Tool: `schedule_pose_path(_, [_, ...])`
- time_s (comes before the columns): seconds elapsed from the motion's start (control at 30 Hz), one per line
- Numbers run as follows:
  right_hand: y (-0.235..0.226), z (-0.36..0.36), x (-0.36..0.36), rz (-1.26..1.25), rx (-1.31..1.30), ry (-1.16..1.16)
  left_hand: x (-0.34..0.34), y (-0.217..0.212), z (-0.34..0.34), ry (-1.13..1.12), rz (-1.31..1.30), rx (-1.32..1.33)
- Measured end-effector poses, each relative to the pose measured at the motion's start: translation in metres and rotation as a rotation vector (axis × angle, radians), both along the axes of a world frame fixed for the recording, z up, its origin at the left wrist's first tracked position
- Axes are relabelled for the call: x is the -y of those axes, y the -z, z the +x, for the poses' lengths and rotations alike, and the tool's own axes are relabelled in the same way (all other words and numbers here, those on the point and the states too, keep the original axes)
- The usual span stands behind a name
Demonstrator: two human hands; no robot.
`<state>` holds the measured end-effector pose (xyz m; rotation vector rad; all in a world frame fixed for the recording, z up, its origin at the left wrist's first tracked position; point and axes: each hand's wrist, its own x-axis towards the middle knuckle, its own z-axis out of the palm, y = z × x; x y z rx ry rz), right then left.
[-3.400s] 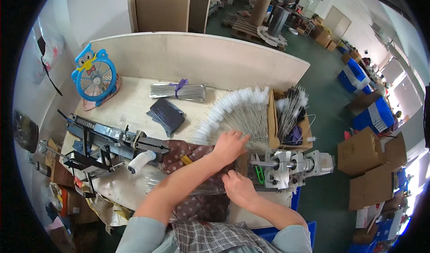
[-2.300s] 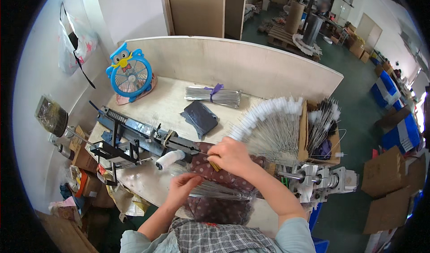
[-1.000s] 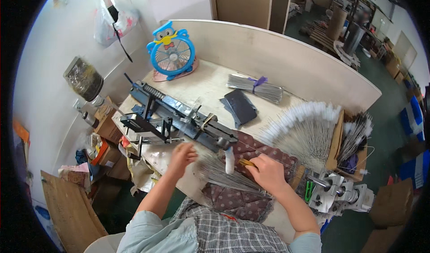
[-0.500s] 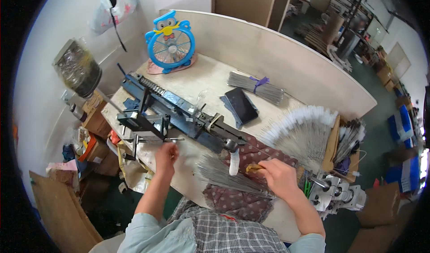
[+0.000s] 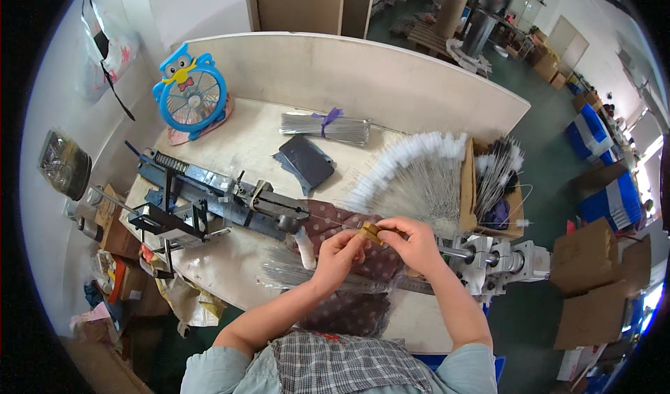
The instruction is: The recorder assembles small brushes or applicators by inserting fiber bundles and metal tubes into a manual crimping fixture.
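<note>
Hands: left hand [image 5: 340, 251] and right hand [image 5: 412, 244] together, pinching a small tan block [image 5: 371, 232].
Handling: likely light, rigid; grip its sides.
Landmark: just right of the blue metal jig [image 5: 209, 198].

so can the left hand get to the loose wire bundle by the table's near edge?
Probably yes: the left hand sits just above the wire bundle, nothing between them, though its fingers pinch a small tan piece.

Pale walls [image 5: 188, 3], a green floor [image 5: 551, 122] and cardboard boxes [image 5: 593, 254] surround the workbench [image 5: 237, 143].
</note>
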<state>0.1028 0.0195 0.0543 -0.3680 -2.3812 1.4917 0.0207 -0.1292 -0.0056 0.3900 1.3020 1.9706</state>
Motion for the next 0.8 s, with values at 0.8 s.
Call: schedule_pose_path(0.8, [-0.011,-0.064,0.026,0.212,0.242,-0.076,0.037,-0.022,-0.024,-0.067,-0.132,0.150])
